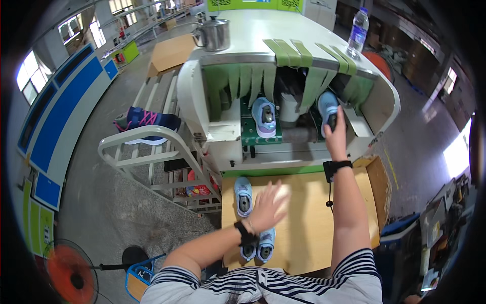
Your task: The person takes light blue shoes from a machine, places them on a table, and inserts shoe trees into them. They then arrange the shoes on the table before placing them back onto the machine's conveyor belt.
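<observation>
My right hand (336,137) is closed on the heel end of a light blue sneaker (328,105), whose toe points into the right opening of a white machine (208,142). Green strips (315,81) hang about that opening. To its left, a second light blue shoe (262,117) rests on a green conveyor belt (248,133), toe toward the strips. Over the wooden table (309,223) my left hand (267,205) hovers, empty, fingers spread and a little blurred. Another blue sneaker (243,195) lies beside it, and a pair of them (266,245) sits nearer me, partly hidden by my left wrist.
On the machine's top stand a steel pot (214,34) and a water bottle (358,31). A metal rack (152,157) at the left bears a navy shoe with pink laces (147,124). An orange fan (73,276) is at lower left. Cardboard (379,192) edges the table's right side.
</observation>
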The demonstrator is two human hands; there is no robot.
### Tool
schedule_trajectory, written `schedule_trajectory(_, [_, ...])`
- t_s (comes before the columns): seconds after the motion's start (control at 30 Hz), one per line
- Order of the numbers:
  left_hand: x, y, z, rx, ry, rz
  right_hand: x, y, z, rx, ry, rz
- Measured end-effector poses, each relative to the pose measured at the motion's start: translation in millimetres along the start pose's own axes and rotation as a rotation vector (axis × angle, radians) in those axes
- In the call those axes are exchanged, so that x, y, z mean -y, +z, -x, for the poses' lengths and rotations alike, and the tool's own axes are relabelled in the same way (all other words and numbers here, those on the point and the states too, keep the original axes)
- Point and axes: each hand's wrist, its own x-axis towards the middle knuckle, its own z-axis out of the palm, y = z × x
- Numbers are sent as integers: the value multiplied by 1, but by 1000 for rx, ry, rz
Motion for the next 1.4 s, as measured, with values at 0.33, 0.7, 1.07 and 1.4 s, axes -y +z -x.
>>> schedule_trajectory(0.33, [-7, 32, 103, 207, -128, -124, 77, 58, 162, 405, -333, -55])
schedule_trajectory(0.7, [37, 80, 126, 271, 13, -26, 129, 16, 352, 606, -208, -199])
schedule_trajectory(1.07, [51, 96, 131, 173, -17, 25, 130, 10, 359, 548, -235, -221])
schedule_trajectory(1.4, [64, 110, 125, 130, 32, 25, 128, 12, 359, 556, -239, -205])
